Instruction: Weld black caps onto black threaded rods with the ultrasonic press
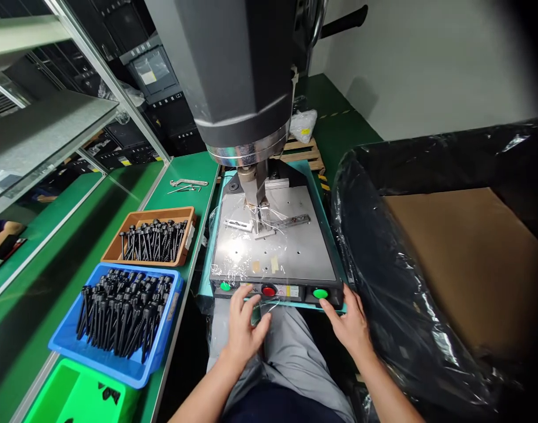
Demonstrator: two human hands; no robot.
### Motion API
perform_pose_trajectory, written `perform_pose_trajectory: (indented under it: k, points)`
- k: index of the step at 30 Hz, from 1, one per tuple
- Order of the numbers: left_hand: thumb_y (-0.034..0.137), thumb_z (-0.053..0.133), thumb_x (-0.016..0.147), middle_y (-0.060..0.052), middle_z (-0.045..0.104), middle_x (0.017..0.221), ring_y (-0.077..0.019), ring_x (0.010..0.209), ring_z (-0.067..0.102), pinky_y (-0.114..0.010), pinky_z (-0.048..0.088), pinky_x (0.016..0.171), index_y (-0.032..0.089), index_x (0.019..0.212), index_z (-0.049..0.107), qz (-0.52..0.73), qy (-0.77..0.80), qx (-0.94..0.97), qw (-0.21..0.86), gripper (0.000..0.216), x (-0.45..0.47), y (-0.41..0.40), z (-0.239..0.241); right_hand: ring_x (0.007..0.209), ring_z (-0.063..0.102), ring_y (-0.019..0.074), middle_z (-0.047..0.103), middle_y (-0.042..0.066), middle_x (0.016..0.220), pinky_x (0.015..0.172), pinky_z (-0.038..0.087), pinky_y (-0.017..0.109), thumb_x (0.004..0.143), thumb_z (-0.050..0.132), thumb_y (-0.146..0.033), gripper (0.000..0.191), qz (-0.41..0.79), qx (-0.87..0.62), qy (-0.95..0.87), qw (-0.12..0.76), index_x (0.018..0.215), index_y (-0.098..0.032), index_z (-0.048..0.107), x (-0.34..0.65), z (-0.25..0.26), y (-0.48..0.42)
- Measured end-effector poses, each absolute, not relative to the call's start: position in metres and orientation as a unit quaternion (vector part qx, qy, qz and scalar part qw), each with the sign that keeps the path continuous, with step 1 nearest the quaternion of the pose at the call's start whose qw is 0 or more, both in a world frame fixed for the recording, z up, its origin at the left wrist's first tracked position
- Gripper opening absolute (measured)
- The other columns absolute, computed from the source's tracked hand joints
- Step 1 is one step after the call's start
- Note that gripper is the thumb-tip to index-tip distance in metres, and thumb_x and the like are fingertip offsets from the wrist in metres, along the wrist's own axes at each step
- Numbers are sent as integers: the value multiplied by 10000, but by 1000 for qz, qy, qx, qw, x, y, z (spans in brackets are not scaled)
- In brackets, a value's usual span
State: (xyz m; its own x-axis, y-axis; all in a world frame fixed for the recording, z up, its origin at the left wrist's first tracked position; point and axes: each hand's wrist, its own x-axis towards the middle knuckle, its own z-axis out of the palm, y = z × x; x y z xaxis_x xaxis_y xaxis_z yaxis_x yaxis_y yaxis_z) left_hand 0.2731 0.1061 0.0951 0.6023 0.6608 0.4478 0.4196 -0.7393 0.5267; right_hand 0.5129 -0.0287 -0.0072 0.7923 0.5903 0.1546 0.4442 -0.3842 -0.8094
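Before me stands a machine with a dark grey head (pixel 224 64) and a metal work plate (pixel 290 252). A clamped fixture (pixel 264 234) sits under the narrow tool at its middle, with clear plastic film around it. My left hand (pixel 244 323) is at the front panel between the left green button (pixel 225 286) and the red button (pixel 269 291), fingers apart and nothing visible in them. At the panel's right corner is my right hand (pixel 350 320), its thumb by the right green button (pixel 320 293) and its other fingers stretched along the side edge.
Left, on the green bench (pixel 193 202), are an orange tray (pixel 114 249) and a blue tray (pixel 66 335) of black stem-like parts. A bright green bin (pixel 52 393) holds small black pieces. A wrench (pixel 189 183) lies behind. Right stands a large box lined with black plastic (pixel 370 247).
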Motion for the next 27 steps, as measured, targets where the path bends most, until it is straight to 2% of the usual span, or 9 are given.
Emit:
perform_pose_trajectory:
  k: [2, 4, 7, 9, 12, 15, 18, 24, 27]
  points:
    - [261, 643, 876, -147, 505, 1416, -310, 1378, 444, -530, 438, 1108, 211, 1036, 664, 310, 286, 887, 188, 169, 290, 101, 102, 1209, 547, 363, 549, 179, 1303, 992, 463, 529, 845, 544, -652, 751, 83, -828, -313, 457, 1425, -184, 451, 513, -8, -29]
    - [305, 662, 862, -148, 383, 1531, -359, 1434, 361, -579, 389, 1127, 215, 987, 697, 288, 269, 902, 175, 159, 308, 97, 109, 1220, 540, 366, 546, 187, 1305, 998, 460, 532, 848, 537, -663, 759, 87, -828, -313, 457, 1421, -171, 453, 513, -8, -29]
    - [387, 695, 837, -136, 109, 1665, -461, 1494, 186, -682, 324, 1113, 270, 1214, 675, 246, 265, 921, 142, 395, 335, 92, 115, 1232, 533, 369, 548, 187, 1303, 1015, 450, 538, 848, 528, -680, 765, 89, -828, -311, 457, 1415, -173, 455, 513, -9, -29]
    - [422, 720, 811, -138, 31, 1681, -514, 1498, 100, -749, 292, 1085, 326, 1392, 554, 217, 270, 931, 117, 612, 351, 89, 112, 1232, 535, 369, 552, 180, 1300, 1020, 448, 543, 841, 527, -695, 769, 86, -830, -308, 457, 1413, -186, 456, 513, -10, -28]
    - [392, 749, 770, -191, 58, 1674, -547, 1490, 71, -797, 254, 1071, 295, 1500, 416, 178, 299, 934, 88, 808, 368, 89, 102, 1236, 538, 368, 556, 181, 1304, 1024, 448, 544, 835, 529, -704, 773, 78, -830, -308, 458, 1410, -193, 457, 513, -12, -27]
    - [328, 710, 777, -273, 118, 1646, -534, 1492, 97, -783, 231, 1101, 140, 1523, 357, 164, 339, 924, 64, 847, 373, 92, 94, 1241, 539, 368, 561, 181, 1306, 1031, 444, 547, 843, 518, -700, 762, 73, -827, -314, 460, 1407, -191, 458, 514, -13, -28]
    - [280, 625, 824, -273, 191, 1633, -478, 1509, 124, -735, 241, 1141, 57, 1548, 257, 167, 338, 924, 61, 842, 368, 96, 93, 1235, 545, 365, 564, 177, 1302, 1028, 449, 544, 852, 513, -688, 739, 74, -826, -317, 460, 1397, -190, 466, 515, -14, -28]
    - [249, 553, 869, -192, 219, 1649, -405, 1534, 94, -690, 242, 1178, 116, 1595, 95, 195, 320, 924, 80, 869, 353, 95, 101, 1217, 561, 368, 584, 184, 1280, 1024, 461, 547, 857, 513, -669, 721, 85, -822, -311, 469, 1368, -160, 507, 515, -10, -28]
    - [242, 547, 880, -179, 217, 1652, -384, 1541, 77, -679, 243, 1184, 138, 1601, 41, 209, 313, 922, 88, 887, 345, 92, 110, 1193, 576, 360, 591, 187, 1269, 1003, 480, 540, 892, 518, -609, 617, 43, -821, -286, 492, 1308, -156, 572, 509, 8, -27]
